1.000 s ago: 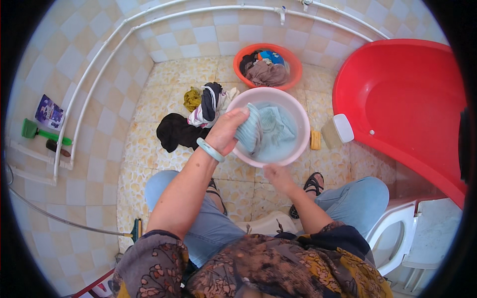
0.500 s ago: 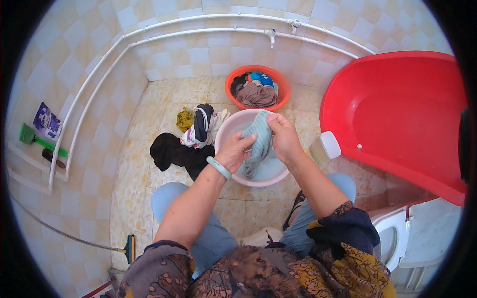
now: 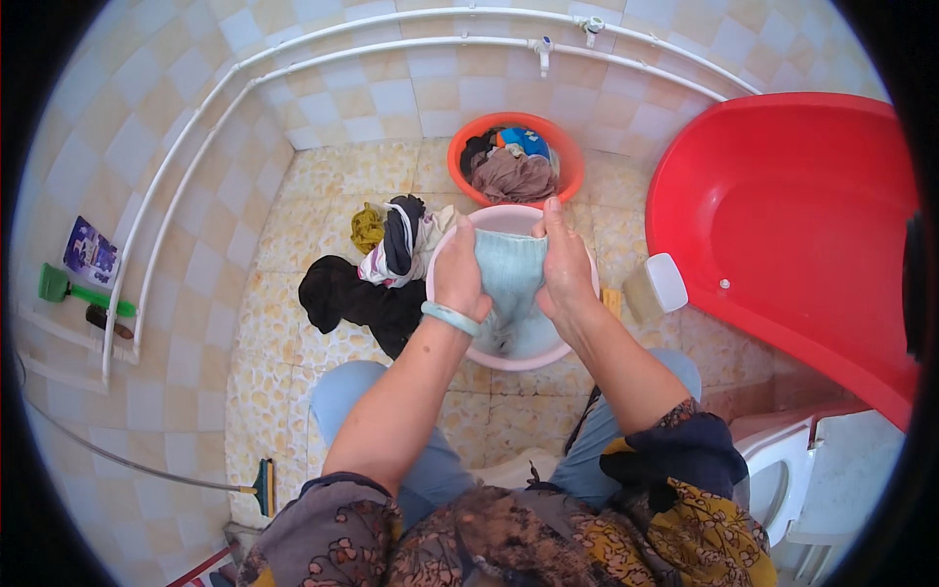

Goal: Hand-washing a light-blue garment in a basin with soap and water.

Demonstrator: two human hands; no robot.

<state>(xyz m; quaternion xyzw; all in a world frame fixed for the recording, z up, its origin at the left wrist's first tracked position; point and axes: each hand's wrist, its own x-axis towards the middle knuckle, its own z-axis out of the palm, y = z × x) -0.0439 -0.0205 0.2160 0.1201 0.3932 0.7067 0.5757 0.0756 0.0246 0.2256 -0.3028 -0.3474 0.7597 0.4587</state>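
Note:
Over a pale pink basin point(image 3: 523, 364) of cloudy water, both hands stretch a pale blue-green ribbed knit garment point(image 3: 512, 269) between them. My left hand point(image 3: 458, 269) grips its left edge, and a light bangle circles that wrist. On the opposite edge my right hand point(image 3: 567, 264) is closed, thumb pointing up. The garment's top edge is pulled straight and flat, while its lower part hangs into the water, where a greyish portion shows. Some fingertips are hidden behind the fabric.
Beyond the basin stands an orange tub point(image 3: 579, 181) of clothes. Black clothing point(image 3: 362, 303), a striped white garment point(image 3: 406, 245) and an olive cloth point(image 3: 367, 228) lie left. To the right are a lidded plastic container point(image 3: 657, 289), a yellow bar point(image 3: 611, 301), a red bathtub point(image 3: 782, 235) and a toilet point(image 3: 782, 479).
Both hands have shifted their grip on the garment. It was bunched and tilted; now it is spread straight between them, lower over the basin. The view has shifted slightly.

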